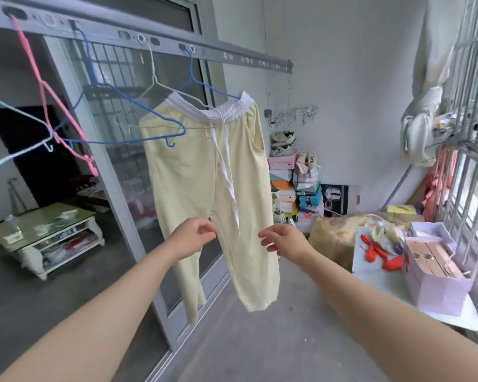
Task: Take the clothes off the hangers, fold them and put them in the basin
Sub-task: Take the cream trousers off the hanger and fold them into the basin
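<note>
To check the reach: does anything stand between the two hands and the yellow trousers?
Nothing visible. The left hand and right hand are just before the trousers; an empty blue hanger crosses only their upper part.

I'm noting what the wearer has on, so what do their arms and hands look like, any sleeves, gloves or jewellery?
The left arm and right arm are bare up to the frame edge: no sleeves, gloves, watch or bracelet. The left hand shows no ring. A small pale glint under the right hand might be a ring, too small to tell.
</note>
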